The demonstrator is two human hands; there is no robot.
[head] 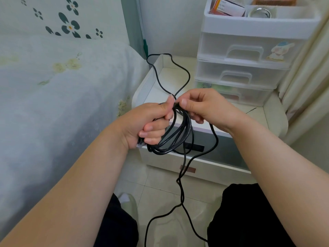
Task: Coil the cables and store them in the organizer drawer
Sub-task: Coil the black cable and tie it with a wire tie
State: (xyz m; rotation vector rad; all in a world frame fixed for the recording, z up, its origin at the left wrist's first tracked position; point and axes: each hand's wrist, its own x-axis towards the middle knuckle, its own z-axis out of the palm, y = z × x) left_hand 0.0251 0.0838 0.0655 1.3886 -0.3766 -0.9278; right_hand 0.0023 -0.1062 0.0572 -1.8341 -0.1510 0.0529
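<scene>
Gripping the gathered black cable (175,132), the left hand (142,125) clenches several finished loops that hang just below its fingers. Right hand (204,106) pinches the same cable at the top of the bundle, touching the left thumb, feeding another turn. One slack loop rises beyond the grip, over the white worktop (258,113). A long tail drops below the grip to the floor (160,184), kinked and uncoiled. Judgement: coiling is partly done; the tail and upper loop remain. Storage has not begun: the drawer organizer (245,56), beyond and right of the grip, shows its drawers closed.
</scene>
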